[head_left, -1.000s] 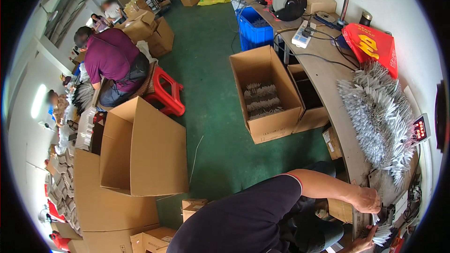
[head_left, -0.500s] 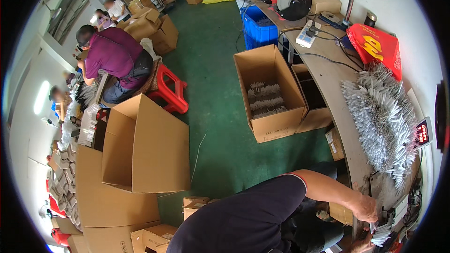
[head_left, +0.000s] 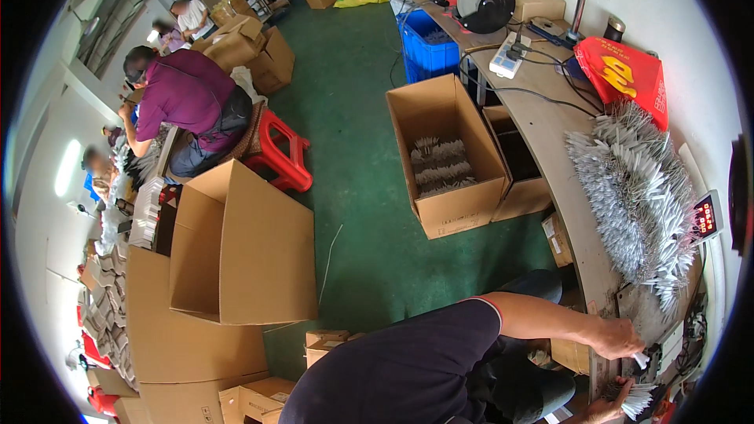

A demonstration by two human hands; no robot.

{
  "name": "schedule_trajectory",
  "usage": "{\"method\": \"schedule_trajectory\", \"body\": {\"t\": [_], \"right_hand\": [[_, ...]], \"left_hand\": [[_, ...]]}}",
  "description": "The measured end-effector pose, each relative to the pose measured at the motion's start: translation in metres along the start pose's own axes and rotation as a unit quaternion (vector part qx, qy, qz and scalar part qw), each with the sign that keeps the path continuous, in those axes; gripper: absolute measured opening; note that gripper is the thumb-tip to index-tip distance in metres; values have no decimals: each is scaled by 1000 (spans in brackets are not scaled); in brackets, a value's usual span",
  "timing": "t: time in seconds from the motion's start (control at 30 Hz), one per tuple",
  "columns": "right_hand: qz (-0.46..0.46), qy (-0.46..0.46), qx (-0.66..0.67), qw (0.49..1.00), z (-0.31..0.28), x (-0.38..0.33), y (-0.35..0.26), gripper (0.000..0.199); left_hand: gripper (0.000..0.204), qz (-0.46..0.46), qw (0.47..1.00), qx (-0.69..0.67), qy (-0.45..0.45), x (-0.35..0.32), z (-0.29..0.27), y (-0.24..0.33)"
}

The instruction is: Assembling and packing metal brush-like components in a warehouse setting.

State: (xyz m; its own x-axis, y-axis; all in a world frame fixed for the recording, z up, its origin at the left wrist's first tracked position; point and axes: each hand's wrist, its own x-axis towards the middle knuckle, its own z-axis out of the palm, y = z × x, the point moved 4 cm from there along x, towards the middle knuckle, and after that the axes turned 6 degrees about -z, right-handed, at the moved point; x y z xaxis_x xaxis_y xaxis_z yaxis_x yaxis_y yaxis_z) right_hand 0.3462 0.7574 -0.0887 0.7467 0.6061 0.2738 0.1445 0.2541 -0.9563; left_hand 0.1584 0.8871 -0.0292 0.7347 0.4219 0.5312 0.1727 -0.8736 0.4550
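At the lower right, my left hand (head_left: 618, 338) is closed on a small white strip (head_left: 641, 360), held close to a small bench machine (head_left: 670, 350). Just below it, my right hand (head_left: 609, 409) grips a bundle of white strips (head_left: 638, 400) whose pale ends fan out to the right. Part of this hand is cut off by the lower edge. Farther along the bench (head_left: 542, 122) lies a big heap of similar grey-white strips with thin wire ends (head_left: 628, 196).
A counter with red digits (head_left: 706, 218) stands by the wall. Open cartons (head_left: 463, 212) and a blue crate (head_left: 428, 47) line the bench, which also bears a grinder (head_left: 479, 4) and a red bag (head_left: 624, 78). Large cartons (head_left: 267, 251) and a seated co-worker (head_left: 192, 98) are at left.
My left hand has drawn away from the bundle toward the bench machine, with a white strip in its fingers. The bundle in my right hand shows more fully now.
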Motion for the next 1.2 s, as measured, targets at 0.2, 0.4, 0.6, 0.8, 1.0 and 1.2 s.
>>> {"method": "schedule_trajectory", "body": {"t": [0.2,0.4,0.6,0.8,1.0,1.2], "right_hand": [[-9,-10,5,1000,3,-1,-2,49],[-24,-12,5,1000,5,1,-5,52],[-247,-28,-162,955,32,-18,-52,29],[-172,-27,-96,980,41,-23,-57,24],[-99,-20,-33,994,43,-27,-66,20],[-20,-16,35,999,50,-28,-71,15]], "left_hand": [[21,-154,966,-187,87,0,-16,-21],[20,-128,962,-199,134,1,-15,-24],[19,-164,956,-211,124,0,-15,-26],[17,-170,949,-228,138,-2,-25,-21],[18,-187,941,-256,122,-1,-27,-23],[16,-187,928,-283,157,-1,-26,-27]]}}
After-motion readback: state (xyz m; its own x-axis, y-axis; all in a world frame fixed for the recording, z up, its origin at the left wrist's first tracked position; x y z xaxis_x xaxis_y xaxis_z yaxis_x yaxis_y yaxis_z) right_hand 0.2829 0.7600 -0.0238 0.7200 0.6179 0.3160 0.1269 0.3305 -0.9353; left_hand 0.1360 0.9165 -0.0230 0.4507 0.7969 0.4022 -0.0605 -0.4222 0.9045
